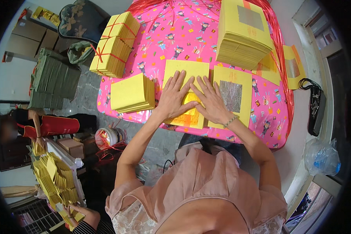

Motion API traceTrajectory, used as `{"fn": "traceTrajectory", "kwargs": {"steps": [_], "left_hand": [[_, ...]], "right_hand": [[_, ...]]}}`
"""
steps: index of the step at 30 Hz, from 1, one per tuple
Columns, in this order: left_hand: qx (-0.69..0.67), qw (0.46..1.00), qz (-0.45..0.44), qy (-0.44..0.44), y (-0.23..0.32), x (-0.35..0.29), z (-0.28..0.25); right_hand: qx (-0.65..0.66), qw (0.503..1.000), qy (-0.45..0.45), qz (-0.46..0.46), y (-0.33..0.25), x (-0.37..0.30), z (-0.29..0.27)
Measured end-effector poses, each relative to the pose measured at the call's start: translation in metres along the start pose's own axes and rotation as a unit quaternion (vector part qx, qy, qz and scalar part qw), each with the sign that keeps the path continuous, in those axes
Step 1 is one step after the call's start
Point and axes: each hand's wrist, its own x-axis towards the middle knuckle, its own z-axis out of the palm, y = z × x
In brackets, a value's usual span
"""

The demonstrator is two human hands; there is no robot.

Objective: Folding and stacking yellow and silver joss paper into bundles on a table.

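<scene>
Both my hands lie flat on a stack of yellow paper sheets point(201, 70) with a shiny gold foil patch point(191, 107). My left hand point(176, 95) rests on its left part, fingers stretched out and apart. My right hand point(212, 100) reaches across its right edge, fingers spread, the thumb sides of both hands close together. Neither hand holds anything. Just right of it lies a yellow sheet point(240, 109) with a dull silver patch, partly under my right hand. To the left sits a small fanned stack of plain yellow paper point(128, 93).
A pink patterned cloth point(163, 43) covers the table. A red-tied yellow bundle point(115, 45) stands far left; a tall yellow stack point(243, 39) stands far right. Red strings point(284, 89) hang along the right edge. Left, other people handle yellow paper point(58, 175) near a white bucket point(107, 138).
</scene>
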Motion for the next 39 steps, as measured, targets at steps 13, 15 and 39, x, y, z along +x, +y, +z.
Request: {"fn": "traceTrajectory", "kwargs": {"steps": [13,15,39], "left_hand": [[0.002,0.999,-0.051,-0.003,-0.004,-0.016,0.003],[-0.044,0.997,-0.057,-0.016,-0.007,-0.015,-0.002],[-0.589,0.702,-0.326,0.233,-0.007,0.02,-0.016]], "right_hand": [[-0.042,0.999,-0.018,-0.016,-0.003,0.0,-0.005],[-0.058,0.998,-0.02,-0.017,-0.004,0.002,-0.007],[-0.121,0.964,0.196,-0.129,0.019,0.025,-0.012]]}}
